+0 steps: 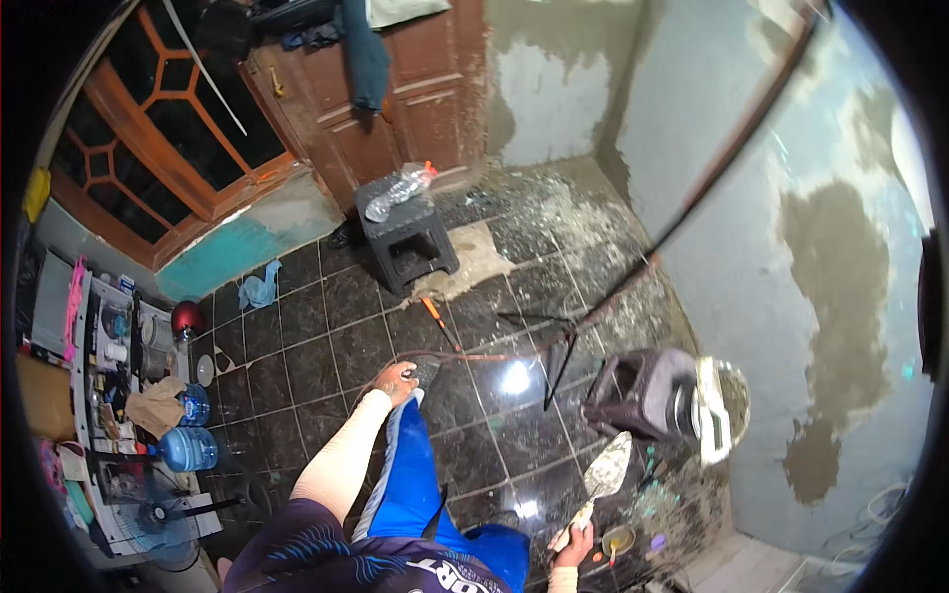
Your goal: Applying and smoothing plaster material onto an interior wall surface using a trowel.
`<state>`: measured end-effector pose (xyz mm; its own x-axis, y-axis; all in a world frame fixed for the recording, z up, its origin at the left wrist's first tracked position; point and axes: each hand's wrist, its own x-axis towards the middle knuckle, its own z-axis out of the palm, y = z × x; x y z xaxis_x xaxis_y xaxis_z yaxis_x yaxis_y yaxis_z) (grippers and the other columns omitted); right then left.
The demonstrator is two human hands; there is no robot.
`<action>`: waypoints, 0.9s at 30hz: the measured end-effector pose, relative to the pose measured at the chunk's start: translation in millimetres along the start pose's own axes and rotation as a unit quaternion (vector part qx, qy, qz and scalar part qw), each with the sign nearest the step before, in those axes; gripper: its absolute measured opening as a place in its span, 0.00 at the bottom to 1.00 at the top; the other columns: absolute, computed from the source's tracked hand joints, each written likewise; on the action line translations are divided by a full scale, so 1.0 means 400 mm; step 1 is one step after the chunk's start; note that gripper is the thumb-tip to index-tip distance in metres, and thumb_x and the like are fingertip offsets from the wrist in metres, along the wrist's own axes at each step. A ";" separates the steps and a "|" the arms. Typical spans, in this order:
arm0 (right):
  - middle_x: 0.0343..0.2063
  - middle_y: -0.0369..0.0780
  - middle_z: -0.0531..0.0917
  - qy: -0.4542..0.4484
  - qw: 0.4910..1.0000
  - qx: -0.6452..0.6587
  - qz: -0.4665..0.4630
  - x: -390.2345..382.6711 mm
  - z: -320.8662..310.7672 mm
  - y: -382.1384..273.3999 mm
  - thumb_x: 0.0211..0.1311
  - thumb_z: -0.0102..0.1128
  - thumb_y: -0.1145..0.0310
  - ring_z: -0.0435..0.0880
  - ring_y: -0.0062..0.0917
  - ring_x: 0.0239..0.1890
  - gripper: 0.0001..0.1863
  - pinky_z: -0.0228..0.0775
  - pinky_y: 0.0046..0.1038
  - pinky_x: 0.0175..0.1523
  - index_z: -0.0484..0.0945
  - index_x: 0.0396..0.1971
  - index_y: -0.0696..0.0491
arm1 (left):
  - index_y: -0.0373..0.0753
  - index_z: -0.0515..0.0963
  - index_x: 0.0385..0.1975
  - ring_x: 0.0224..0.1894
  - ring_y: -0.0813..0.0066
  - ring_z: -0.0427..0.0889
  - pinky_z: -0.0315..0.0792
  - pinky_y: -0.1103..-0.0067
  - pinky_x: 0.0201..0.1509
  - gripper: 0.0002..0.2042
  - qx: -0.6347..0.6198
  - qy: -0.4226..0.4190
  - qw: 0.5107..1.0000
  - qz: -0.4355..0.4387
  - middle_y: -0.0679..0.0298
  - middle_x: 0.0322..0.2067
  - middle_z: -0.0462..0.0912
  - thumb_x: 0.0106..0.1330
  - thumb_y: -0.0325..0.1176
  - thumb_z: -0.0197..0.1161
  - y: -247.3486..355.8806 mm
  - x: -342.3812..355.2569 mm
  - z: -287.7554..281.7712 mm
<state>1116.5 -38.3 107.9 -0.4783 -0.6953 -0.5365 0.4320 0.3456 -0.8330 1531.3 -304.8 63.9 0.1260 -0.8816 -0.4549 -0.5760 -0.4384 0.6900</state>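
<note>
My right hand [575, 544], low in the view, is wrapped round the handle of a pointed trowel [608, 465]. Grey mortar smears its blade, which points away from me over the tiled floor. My left hand [397, 381] is out in front of my blue trousers, with its fingers curled. A dark shape and a thin brown cord [484, 356] lie beside those fingers, and what they grip cannot be made out. Right of centre, a mortar-smeared container [714, 410] stands at a dark plastic stool [638, 390], beyond the trowel.
A thin pole [732, 138] rises from a stand with splayed legs [571, 336]. Farther off, a black stool [403, 232] carries a clear plastic bottle [395, 193]. An orange-handled tool [435, 314] lies on the tiles. Water jugs [188, 450] and a fan [158, 514] line the left. Patchy plaster [840, 326] covers the right wall.
</note>
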 end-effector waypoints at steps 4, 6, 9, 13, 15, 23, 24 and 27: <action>0.31 0.38 0.80 -0.016 0.992 -0.033 0.119 0.093 0.132 0.101 0.60 0.54 0.69 0.77 0.26 0.30 0.19 0.68 0.26 0.30 0.73 0.52 0.56 | 0.37 0.75 0.48 0.47 0.62 0.80 0.72 0.73 0.53 0.20 -0.001 0.028 0.999 0.034 0.53 0.45 0.80 0.54 0.34 0.63 -0.002 0.395 -0.164; 0.33 0.34 0.79 0.075 0.978 -0.123 0.149 0.122 0.314 0.102 0.59 0.55 0.69 0.73 0.20 0.28 0.19 0.65 0.22 0.27 0.74 0.51 0.57 | 0.35 0.75 0.47 0.46 0.65 0.81 0.72 0.73 0.51 0.19 -0.043 0.049 0.996 0.055 0.55 0.43 0.81 0.56 0.33 0.63 -0.003 0.615 -0.248; 0.32 0.30 0.78 0.094 0.970 -0.045 0.218 0.179 0.502 0.182 0.58 0.58 0.66 0.69 0.16 0.24 0.19 0.62 0.19 0.27 0.76 0.49 0.55 | 0.36 0.76 0.47 0.46 0.55 0.79 0.70 0.69 0.53 0.17 0.098 0.113 0.982 0.112 0.52 0.44 0.80 0.59 0.35 0.60 0.042 0.967 -0.364; 0.34 0.32 0.78 0.063 0.954 -0.063 0.287 0.217 0.736 0.185 0.56 0.57 0.68 0.71 0.18 0.29 0.21 0.63 0.19 0.33 0.74 0.50 0.57 | 0.41 0.77 0.46 0.52 0.54 0.73 0.66 0.69 0.57 0.15 0.134 0.107 0.977 0.124 0.53 0.48 0.77 0.60 0.35 0.59 0.184 1.344 -0.438; 0.34 0.33 0.77 0.083 0.953 -0.056 0.287 0.214 0.900 0.132 0.55 0.55 0.70 0.73 0.20 0.33 0.20 0.65 0.21 0.38 0.74 0.49 0.58 | 0.46 0.77 0.48 0.55 0.54 0.70 0.61 0.70 0.61 0.16 0.147 0.059 0.976 0.152 0.54 0.51 0.74 0.59 0.35 0.58 0.246 1.502 -0.499; 0.24 0.31 0.76 0.102 0.948 -0.104 0.284 0.302 0.966 0.236 0.57 0.56 0.68 0.70 0.18 0.24 0.15 0.61 0.20 0.29 0.76 0.44 0.55 | 0.63 0.71 0.56 0.71 0.52 0.40 0.36 0.51 0.70 0.18 0.452 -0.129 0.866 0.173 0.65 0.70 0.47 0.66 0.41 0.48 0.266 1.887 -0.473; 0.24 0.31 0.76 0.103 0.947 -0.107 0.285 0.306 0.975 0.225 0.57 0.56 0.68 0.70 0.18 0.23 0.15 0.61 0.20 0.28 0.76 0.44 0.55 | 0.63 0.71 0.56 0.71 0.52 0.40 0.36 0.51 0.70 0.18 0.451 -0.132 0.867 0.167 0.65 0.70 0.47 0.66 0.41 0.48 0.271 1.892 -0.468; 0.22 0.31 0.75 0.108 0.946 -0.113 0.284 0.317 0.987 0.201 0.57 0.56 0.67 0.69 0.17 0.22 0.14 0.60 0.20 0.27 0.76 0.43 0.55 | 0.58 0.74 0.54 0.70 0.55 0.50 0.43 0.52 0.69 0.18 0.494 -0.149 0.839 0.174 0.64 0.66 0.57 0.63 0.35 0.53 0.265 1.898 -0.476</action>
<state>1392.5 -347.6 26.4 -0.3729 -0.2202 -0.9013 0.5037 0.7678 -0.3960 1719.8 -1053.9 -101.3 -0.3113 -0.7781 -0.5455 -0.9427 0.3252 0.0741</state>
